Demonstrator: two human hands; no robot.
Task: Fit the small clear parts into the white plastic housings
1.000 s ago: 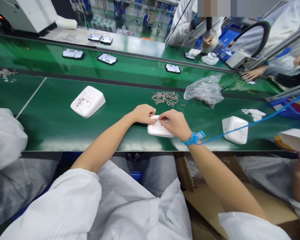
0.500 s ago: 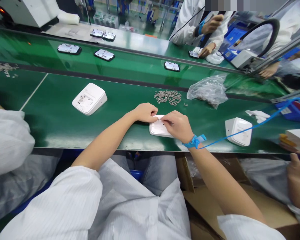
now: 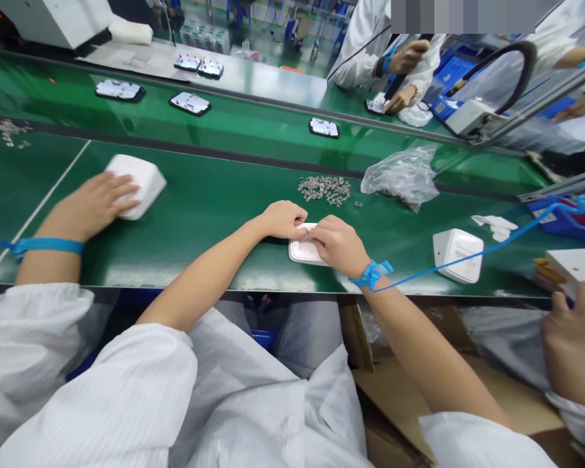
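A white plastic housing [image 3: 305, 251] lies on the green bench in front of me, its upper edge and right side partly covered by my hands. My left hand [image 3: 283, 220] is closed, fingers curled, with the thumb pressed on the housing's upper left edge. Over the upper part of the housing, my right hand [image 3: 340, 244] pinches a small metal piece [image 3: 311, 229], mostly hidden by the fingertips. A blue wrist strap [image 3: 373, 274] with a cord is on my right wrist. Beyond my hands lies a pile of small metal parts [image 3: 324, 189].
A clear plastic bag [image 3: 402, 175] lies behind the pile. Another white housing [image 3: 458, 255] stands right. A co-worker's hand [image 3: 90, 205] grips a white housing [image 3: 143, 182] at left; another person's hand [image 3: 572, 331] is far right. Flat parts such as this one [image 3: 324, 127] lie on the belt.
A co-worker's hand has come in from the left onto the left housing, which has shifted left. The belt parts have moved left. My hands stay at the same housing.
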